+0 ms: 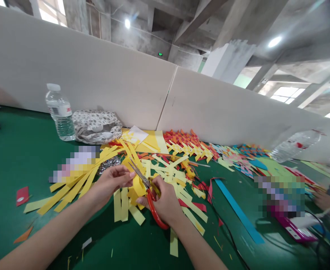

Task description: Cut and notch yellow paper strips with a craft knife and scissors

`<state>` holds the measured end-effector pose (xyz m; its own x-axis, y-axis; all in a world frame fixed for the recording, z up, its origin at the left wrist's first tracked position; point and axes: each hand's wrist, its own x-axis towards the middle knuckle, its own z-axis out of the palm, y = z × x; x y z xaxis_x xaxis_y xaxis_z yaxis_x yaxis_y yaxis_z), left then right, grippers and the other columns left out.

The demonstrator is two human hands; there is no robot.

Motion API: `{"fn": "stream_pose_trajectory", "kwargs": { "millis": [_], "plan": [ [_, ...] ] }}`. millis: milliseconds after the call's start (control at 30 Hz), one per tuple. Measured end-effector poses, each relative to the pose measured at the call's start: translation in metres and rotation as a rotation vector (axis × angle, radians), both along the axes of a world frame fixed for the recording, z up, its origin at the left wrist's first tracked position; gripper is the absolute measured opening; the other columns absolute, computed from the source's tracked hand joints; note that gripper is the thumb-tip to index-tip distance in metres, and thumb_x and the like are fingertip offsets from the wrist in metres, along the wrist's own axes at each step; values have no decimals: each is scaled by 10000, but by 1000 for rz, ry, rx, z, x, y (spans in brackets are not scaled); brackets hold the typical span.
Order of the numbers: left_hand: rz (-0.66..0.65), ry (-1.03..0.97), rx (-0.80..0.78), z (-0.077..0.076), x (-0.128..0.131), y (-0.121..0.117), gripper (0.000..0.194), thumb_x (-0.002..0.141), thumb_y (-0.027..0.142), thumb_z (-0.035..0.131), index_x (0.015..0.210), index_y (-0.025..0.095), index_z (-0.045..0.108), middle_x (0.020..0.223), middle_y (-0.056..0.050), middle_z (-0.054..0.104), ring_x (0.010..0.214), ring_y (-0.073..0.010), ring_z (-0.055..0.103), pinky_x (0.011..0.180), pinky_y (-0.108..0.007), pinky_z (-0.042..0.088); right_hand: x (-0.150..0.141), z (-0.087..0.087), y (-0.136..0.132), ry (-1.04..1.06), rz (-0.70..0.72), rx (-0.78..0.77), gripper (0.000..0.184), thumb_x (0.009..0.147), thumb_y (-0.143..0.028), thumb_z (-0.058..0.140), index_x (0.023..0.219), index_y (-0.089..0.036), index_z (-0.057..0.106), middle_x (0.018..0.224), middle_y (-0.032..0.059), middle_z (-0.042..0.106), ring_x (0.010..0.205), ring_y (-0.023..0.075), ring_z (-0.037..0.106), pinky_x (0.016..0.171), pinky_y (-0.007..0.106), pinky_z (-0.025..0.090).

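My right hand is wrapped round a pair of scissors with red handles. The blades point up and left, slightly apart, with their tips close to my left hand. My left hand is closed in a pinch at a yellow paper strip, which hangs between the two hands beside the blades. Under and around the hands lie loose pale yellow strips. A bundle of long yellow strips fans out on the left, behind my left wrist.
Left stand a water bottle and a patterned cloth bag. Woven paper pieces line the white partition. A yellow glue gun trails a black cable. A blue strip and another person's hand are at right.
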<state>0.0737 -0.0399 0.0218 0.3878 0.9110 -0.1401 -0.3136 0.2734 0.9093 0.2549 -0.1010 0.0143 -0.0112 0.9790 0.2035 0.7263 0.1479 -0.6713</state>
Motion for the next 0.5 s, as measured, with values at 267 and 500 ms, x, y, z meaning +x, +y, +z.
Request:
{"fn": "stream_pose_trajectory", "kwargs": {
  "millis": [267,500],
  "plan": [
    [-3,7,-3,1,-1,0,198,559,173,788,683,165,634,649,7,648,595,-115,608,629,-228,497,0,4,1,-7,-16,6,432,581,-428,737,707,-225,377,544,-87,399,492,88,329,450,203,244],
    [-12,5,-1,3,-1,0,186,557,154,783,669,167,634,635,17,641,585,-105,604,629,-217,497,1,2,2,14,-28,29,463,575,-463,740,668,-226,353,523,-93,367,481,85,293,440,211,237]
  ]
}}
